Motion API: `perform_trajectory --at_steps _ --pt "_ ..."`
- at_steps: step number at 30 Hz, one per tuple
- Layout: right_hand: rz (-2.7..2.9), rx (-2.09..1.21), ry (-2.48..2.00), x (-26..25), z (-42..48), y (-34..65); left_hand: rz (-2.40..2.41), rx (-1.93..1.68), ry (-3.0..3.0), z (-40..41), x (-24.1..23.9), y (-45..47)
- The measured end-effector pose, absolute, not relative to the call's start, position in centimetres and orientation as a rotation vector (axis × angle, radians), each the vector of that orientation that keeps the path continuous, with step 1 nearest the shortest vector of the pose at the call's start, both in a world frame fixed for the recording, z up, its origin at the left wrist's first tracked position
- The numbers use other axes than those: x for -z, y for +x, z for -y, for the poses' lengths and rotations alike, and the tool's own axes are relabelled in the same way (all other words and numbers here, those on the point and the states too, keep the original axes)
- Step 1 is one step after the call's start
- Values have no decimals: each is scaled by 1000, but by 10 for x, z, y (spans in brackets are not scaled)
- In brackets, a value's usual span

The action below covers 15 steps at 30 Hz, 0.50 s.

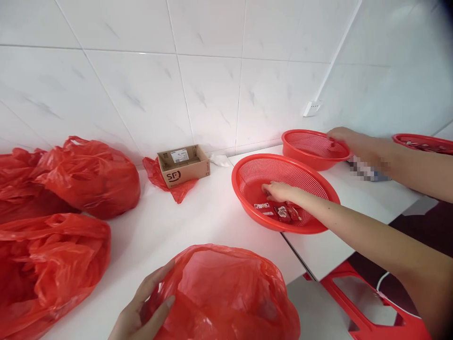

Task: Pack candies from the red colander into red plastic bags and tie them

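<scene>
My left hand (145, 302) grips the near-left rim of a red plastic bag (283, 302), thumb on one side and fingers on the other. The bag's mouth gapes upward, and its lower part is cut off by the picture edge. My right hand (281, 192) reaches down inside a large red perforated plastic basket (244, 200). Its fingers are curled around a small dark-red packet, mostly hidden beneath them. Several small red printed packets (282, 212) lie on the basket floor just below that hand.
Full red plastic bags (95, 179) and an opened one (71, 255) occupy the left. An SF cardboard box (187, 170) stands near the tiled wall. A co-worker's hand (345, 137) is at a smaller red basket (304, 158). Another basket (424, 137) and red stool (347, 288) are right.
</scene>
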State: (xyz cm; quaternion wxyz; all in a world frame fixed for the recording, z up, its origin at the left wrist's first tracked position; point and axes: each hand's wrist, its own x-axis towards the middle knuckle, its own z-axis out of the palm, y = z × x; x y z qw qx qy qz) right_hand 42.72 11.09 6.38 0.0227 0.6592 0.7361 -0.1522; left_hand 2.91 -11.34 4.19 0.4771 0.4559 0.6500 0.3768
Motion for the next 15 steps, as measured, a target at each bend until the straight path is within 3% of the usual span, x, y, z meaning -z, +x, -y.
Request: perform_trajectory --at_steps 4,10,15 --pt "-2286 490 2131 -65 -110 430 -1480 -915 921 113 -44 27" --pt "-2382 749 2267 -106 -91 426 -1413 -1025 802 109 -54 43" --pt "-2642 1728 1773 -127 -28 368 -1379 -1086 775 104 -57 58"
